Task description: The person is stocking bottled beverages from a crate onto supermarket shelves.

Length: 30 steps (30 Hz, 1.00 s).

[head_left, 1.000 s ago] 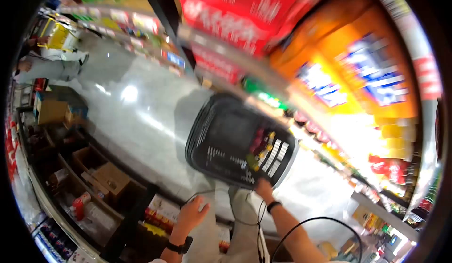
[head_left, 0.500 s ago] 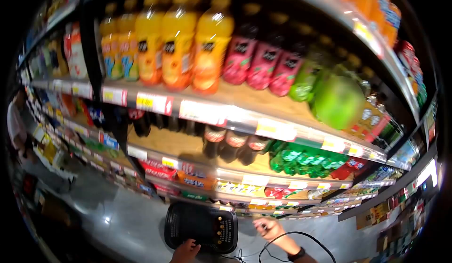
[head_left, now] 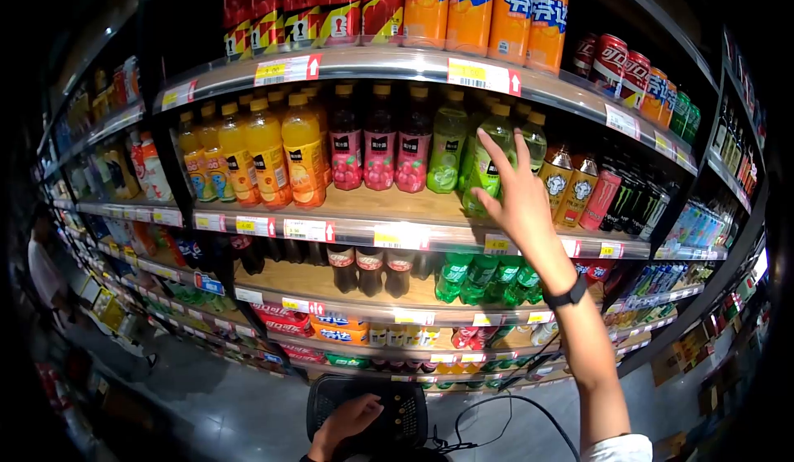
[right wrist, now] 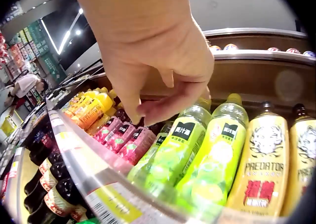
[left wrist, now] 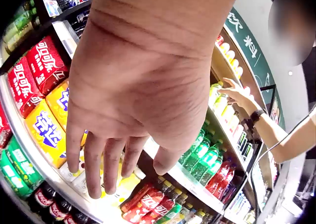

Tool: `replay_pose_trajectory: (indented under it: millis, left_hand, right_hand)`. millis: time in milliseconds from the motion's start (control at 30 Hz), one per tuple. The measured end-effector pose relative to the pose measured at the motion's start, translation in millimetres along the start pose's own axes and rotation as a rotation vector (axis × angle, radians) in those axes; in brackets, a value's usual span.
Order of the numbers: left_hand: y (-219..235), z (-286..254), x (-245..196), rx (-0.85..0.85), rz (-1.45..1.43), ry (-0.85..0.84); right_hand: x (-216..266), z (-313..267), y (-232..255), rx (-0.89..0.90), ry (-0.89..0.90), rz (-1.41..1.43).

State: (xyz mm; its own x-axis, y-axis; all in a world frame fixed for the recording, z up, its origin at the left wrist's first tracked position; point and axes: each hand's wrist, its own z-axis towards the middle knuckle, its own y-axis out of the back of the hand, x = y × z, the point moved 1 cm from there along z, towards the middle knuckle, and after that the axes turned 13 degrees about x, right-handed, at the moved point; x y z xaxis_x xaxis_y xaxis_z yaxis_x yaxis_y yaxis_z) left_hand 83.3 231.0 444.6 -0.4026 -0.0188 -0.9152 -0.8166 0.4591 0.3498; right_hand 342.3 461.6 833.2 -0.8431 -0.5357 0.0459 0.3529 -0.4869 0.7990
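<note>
Hands well apart. Right hand (head_left: pixel 528 205) raised at the middle shelf, fingers and thumb spread, not closed round anything; whether a fingertip touches a bottle, cannot tell. Left hand (head_left: pixel 351 418) low and empty, palm down, fingers loosely extended.

Nearest to right hand: green-labelled bottle (head_left: pixel 480 174), just ahead of its fingers, partly hidden by them. Stands upright, long axis vertical, cap at about fingertip height. Right hand clearly the nearer; left hand well below and to the left of this bottle.

Next outward, same shelf: another green bottle (head_left: pixel 447 152) left of right hand, then pink-labelled bottles (head_left: pixel 412 160), then orange juice bottles (head_left: pixel 303 160) farther left. To the right of right hand, gold bottles (head_left: pixel 554 179), then a pink can (head_left: pixel 600 201).

Above right hand, upper shelf: orange cans (head_left: pixel 469 9), red cans (head_left: pixel 339 7). Below it, lower shelf: darker green bottles (head_left: pixel 482 275). Under left hand, black basket (head_left: pixel 322 396) near the floor. Another person (right wrist: pixel 25 85) off to the left, well away from both hands.
</note>
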Motion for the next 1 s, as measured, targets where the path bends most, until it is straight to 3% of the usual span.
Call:
replay_pose_trajectory:
  millis: [133, 267, 333, 400, 467, 600, 667, 733, 800, 833, 867, 933, 1000]
  left_hand:
    - [5.3, 2.8, -37.7, -0.041, 0.083, -0.048]
    - [6.9, 4.4, -57.7, -0.101, 0.150, -0.047]
    - [10.8, 8.5, -66.1, -0.151, 0.205, -0.153]
    - [10.9, 16.3, -70.7, -0.198, 0.128, -0.284]
    - [15.4, 22.5, -84.9, -0.208, 0.057, -0.303]
    - [27.8, 32.9, -143.4, -0.288, -0.065, -0.329]
    - [27.4, 43.1, -165.0, -0.242, -0.435, -0.517]
    - [29.1, 50.6, -185.7, -0.193, -0.509, -0.652]
    - [28.4, 55.8, -222.9, -0.042, -0.719, -0.896]
    - [24.2, 63.4, -219.1, -0.077, -0.627, -0.894]
    - [26.2, 65.6, -214.8, -0.085, -0.362, -0.841]
    - [8.7, 60.8, -233.9, 0.091, -0.604, -0.792]
    - [-8.7, 63.8, -227.5, 0.019, -0.518, -0.736]
  right_hand:
    - [-22.0, 49.1, -25.6, -0.041, -0.062, -0.113]
    - [-30.1, 55.4, -33.2, 0.013, -0.088, -0.111]
    - [-18.3, 41.2, -21.9, -0.123, -0.037, -0.054]
    - [-11.3, 26.0, -16.3, -0.170, 0.111, -0.022]
    - [-5.7, 5.7, -15.2, -0.189, 0.246, -0.040]
    - [15.4, -34.3, 15.8, -0.429, 0.471, -0.068]
    - [29.9, -58.1, 33.2, -0.364, 0.382, 0.203]
    - [42.0, -76.0, 53.2, -0.195, 0.398, 0.448]
    - [44.4, -88.4, 55.4, -0.044, 0.436, 0.637]
    - [46.8, -97.9, 53.0, 0.072, 0.407, 0.822]
    - [48.5, -106.2, 54.0, 0.141, 0.404, 0.770]
    - [55.4, -118.8, 61.2, 0.251, 0.363, 0.692]
    - [52.0, -122.4, 55.2, 0.202, 0.442, 0.542]
